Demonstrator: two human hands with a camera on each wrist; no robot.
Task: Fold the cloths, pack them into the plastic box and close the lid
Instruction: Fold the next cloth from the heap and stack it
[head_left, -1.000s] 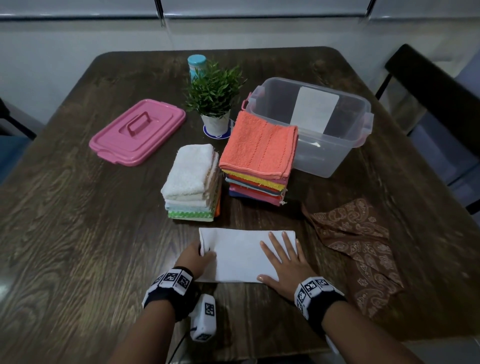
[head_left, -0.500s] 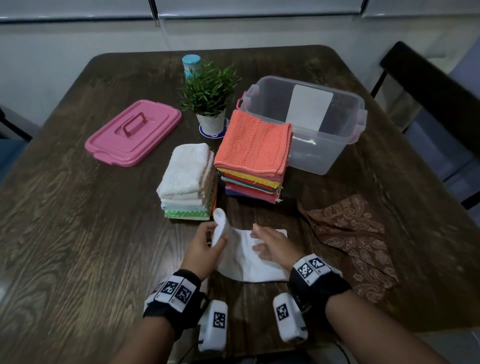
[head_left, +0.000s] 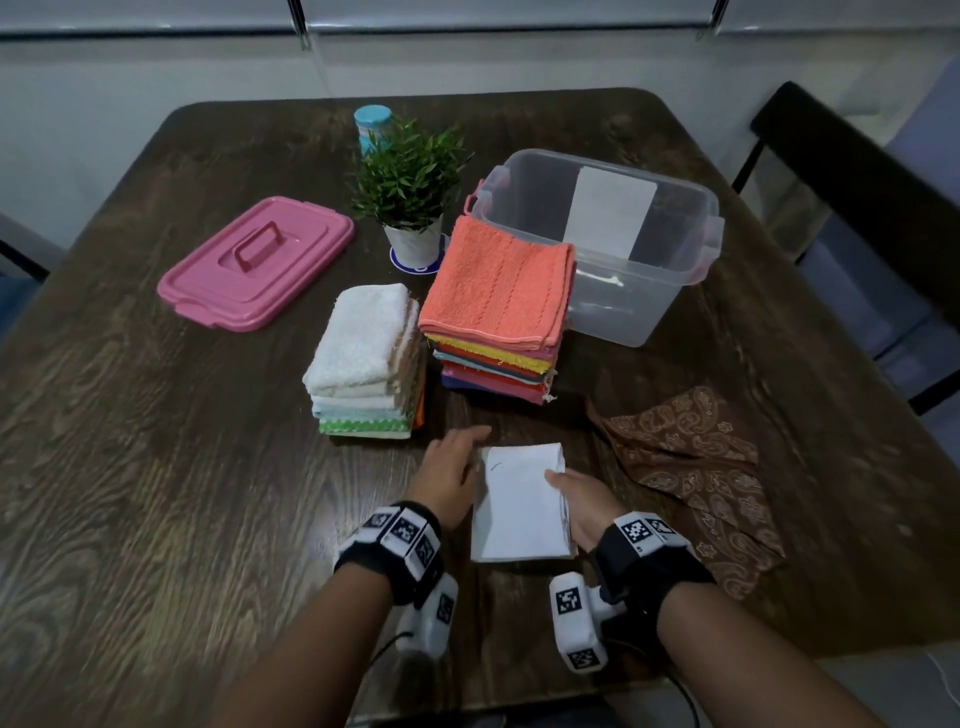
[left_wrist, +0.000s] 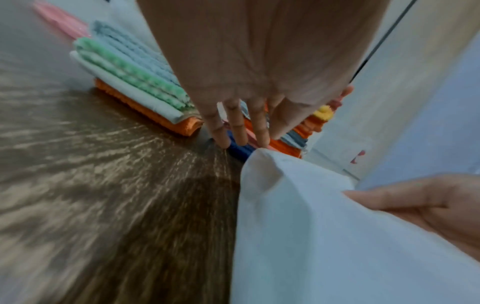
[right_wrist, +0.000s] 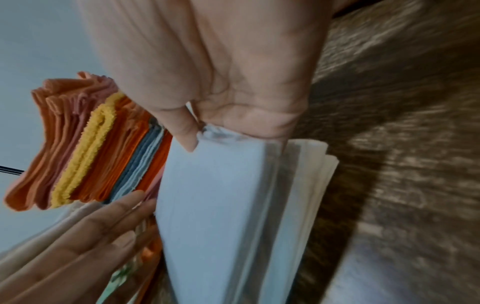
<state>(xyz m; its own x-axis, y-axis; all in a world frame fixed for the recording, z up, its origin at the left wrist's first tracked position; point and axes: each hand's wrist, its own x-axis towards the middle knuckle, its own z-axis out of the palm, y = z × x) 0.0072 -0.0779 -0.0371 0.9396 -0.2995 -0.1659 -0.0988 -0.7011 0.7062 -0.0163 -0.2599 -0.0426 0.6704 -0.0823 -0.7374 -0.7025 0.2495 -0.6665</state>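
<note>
Folded white cloth (head_left: 519, 504), long axis near-to-far, is pinched at its right edge by the right hand (head_left: 579, 506); the flat, empty left hand (head_left: 449, 475) lies just left of it.

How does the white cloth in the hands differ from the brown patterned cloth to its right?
The white cloth is plain and folded into a neat rectangle; the brown cloth is paisley-printed and lies crumpled, unfolded. The right hand grips the white one; nothing touches the brown. Both lie on the table, outside the box.
</note>
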